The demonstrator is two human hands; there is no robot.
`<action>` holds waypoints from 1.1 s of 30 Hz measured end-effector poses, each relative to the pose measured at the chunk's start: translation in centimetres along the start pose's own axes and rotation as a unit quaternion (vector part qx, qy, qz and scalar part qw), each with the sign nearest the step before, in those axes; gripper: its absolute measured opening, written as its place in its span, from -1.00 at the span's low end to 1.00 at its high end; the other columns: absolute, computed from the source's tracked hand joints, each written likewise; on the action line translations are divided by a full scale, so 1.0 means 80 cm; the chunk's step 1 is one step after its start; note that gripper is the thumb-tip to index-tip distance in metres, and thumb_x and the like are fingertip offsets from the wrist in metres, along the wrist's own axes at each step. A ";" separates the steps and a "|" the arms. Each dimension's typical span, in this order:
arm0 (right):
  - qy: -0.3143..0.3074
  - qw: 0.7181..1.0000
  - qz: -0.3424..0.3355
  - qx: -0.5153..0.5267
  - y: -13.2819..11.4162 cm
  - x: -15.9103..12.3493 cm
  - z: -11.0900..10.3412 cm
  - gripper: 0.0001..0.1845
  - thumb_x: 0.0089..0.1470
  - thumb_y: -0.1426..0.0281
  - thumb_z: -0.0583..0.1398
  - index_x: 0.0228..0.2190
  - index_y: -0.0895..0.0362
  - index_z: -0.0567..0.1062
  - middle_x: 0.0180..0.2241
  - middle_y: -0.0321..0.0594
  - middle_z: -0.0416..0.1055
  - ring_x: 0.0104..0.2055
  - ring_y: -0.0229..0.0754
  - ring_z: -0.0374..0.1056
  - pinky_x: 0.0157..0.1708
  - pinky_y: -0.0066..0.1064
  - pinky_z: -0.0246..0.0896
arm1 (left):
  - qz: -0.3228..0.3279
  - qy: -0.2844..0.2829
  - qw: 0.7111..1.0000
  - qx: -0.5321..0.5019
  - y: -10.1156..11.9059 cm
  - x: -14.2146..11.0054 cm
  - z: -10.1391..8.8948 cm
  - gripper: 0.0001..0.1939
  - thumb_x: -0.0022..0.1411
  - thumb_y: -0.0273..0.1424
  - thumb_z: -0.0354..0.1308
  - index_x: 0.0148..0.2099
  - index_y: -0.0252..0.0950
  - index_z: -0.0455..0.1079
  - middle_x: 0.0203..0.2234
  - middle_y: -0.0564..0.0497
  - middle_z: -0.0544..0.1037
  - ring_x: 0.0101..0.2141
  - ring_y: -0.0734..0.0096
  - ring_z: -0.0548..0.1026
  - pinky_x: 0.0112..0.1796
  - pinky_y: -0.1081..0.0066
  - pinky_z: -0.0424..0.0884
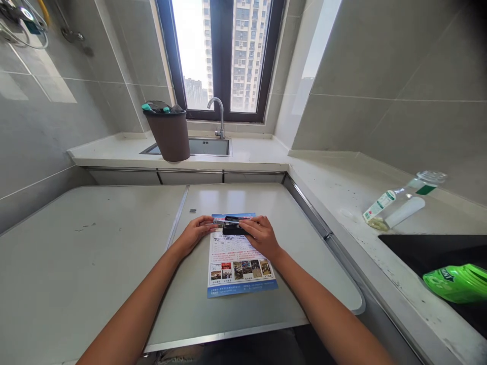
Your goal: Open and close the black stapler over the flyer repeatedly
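A black stapler [233, 229] with a shiny metal part lies across the top of a printed flyer [243, 253]. My right hand [262, 235] is closed around the stapler's right end. From the other side, the fingers of my left hand [197, 232] pinch the metal part at its left end. The stapler looks opened up, though the fingers cover some of it. Just beyond my left hand, a small strip of staples [193, 210] rests on the white table [167, 314]. The flyer has red and dark text, a row of photos and a blue bottom band.
A brown bin [167, 134] stands by the sink [209, 147] with its curved faucet [221, 116], under the window. On the right counter [342, 187] are a tilted clear bottle [403, 200] and a green bottle [456, 284] over a dark recess.
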State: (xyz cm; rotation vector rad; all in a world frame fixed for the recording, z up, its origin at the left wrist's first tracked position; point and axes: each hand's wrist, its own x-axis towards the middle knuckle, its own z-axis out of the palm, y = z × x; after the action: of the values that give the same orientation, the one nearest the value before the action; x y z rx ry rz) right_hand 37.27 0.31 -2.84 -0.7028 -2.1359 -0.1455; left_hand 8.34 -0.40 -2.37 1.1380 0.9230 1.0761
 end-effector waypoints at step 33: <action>-0.049 0.934 0.300 0.190 0.007 0.006 -0.001 -0.68 -0.10 0.34 0.41 -0.22 0.07 0.61 -0.24 -0.20 0.58 -0.21 -0.04 0.48 -0.20 -0.24 0.34 | -0.028 0.170 0.970 -0.169 -0.005 0.009 -0.011 -0.87 0.24 -0.48 0.33 -0.17 -0.41 0.51 -0.18 -0.15 0.63 -0.24 0.46 0.63 -0.18 0.57 0.59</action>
State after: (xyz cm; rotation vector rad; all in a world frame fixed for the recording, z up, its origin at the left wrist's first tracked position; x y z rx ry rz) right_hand 37.41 0.91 -2.48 -1.0998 -1.8634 0.6260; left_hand 7.73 0.50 -2.98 0.6531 0.9817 1.3486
